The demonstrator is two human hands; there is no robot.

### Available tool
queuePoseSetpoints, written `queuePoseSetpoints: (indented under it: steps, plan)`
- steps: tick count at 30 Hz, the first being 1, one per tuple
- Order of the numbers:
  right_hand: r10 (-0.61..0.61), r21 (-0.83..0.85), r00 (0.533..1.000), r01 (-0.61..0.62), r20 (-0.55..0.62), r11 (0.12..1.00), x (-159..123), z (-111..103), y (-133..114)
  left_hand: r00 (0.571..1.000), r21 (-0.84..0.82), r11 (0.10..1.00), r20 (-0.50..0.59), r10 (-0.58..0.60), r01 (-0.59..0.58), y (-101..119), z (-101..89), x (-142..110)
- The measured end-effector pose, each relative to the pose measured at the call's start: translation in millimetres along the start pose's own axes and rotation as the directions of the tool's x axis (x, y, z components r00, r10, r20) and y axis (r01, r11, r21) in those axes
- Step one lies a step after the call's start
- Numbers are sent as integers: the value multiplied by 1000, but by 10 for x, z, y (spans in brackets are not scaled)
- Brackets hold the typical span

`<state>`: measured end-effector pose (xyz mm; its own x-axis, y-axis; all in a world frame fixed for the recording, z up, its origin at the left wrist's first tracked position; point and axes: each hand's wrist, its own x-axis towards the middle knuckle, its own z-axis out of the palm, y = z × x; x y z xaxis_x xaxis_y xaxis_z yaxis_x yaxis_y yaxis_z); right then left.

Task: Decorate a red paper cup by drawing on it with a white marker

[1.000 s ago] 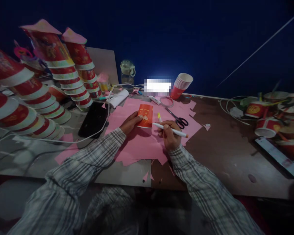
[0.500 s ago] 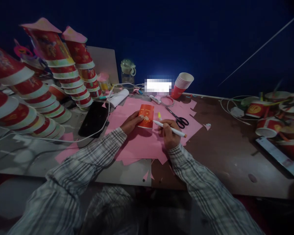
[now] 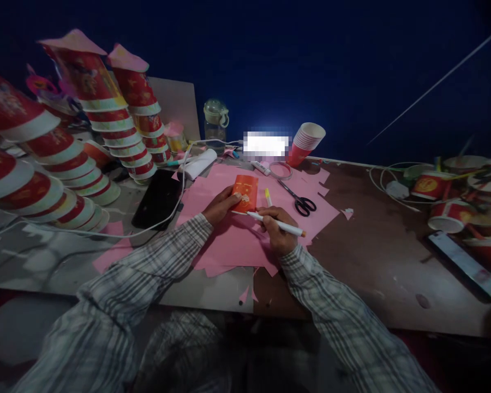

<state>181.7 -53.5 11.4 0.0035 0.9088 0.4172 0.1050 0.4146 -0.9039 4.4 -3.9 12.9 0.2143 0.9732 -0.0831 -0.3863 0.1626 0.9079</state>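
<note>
My left hand [image 3: 221, 205] grips a red paper cup [image 3: 247, 191] by its left side, thumb across the printed front. In my right hand [image 3: 279, 229] is a white marker [image 3: 282, 225], held like a pen, with its tip at the cup's lower right edge. Pink paper sheets [image 3: 221, 245] lie beneath both hands. Just beyond my right hand are a yellow-tipped marker [image 3: 268, 196] and black-handled scissors [image 3: 305, 205]. The fingers behind the cup are hidden.
Tall stacks of red and white cups [image 3: 114, 128] with pink paper tops stand at left. A black phone [image 3: 157, 199] and white cable lie nearby. At the back are a bottle [image 3: 215, 117] and nested cups [image 3: 306, 142]. Another phone [image 3: 466, 265] and several cups [image 3: 450, 214] are at right.
My right hand has moved slightly left and down, bringing the marker's tip to the cup's lower edge. My left hand still holds the cup in nearly the same place.
</note>
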Motion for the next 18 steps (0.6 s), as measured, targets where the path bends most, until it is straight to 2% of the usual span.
queuePoseSetpoints:
  steps: [4, 6, 13, 16, 18]
  plan:
    - [54, 125, 989, -36, -141, 991, 54, 0, 50, 1000, 16, 1000, -6, -3, 3, 31, 4, -4]
    - [69, 175, 984, -40, -164, 984, 63, -16, 69, 1000, 11, 1000, -16, -8, 9, 19, 2, 1]
    - [-13, 35, 1000, 13, 7, 999, -28, -24, 23, 1000, -47, 999, 21, -10, 11, -31, -4, 6]
    - [-3, 6, 1000, 3, 12, 1000, -28, -6, 9, 1000, 48, 999, 15, 7, -8, 11, 2, -9]
    - [31, 24, 999, -30, -25, 999, 3, 0, 23, 1000, 90, 996, 2, 12, -12, 43, 8, -17]
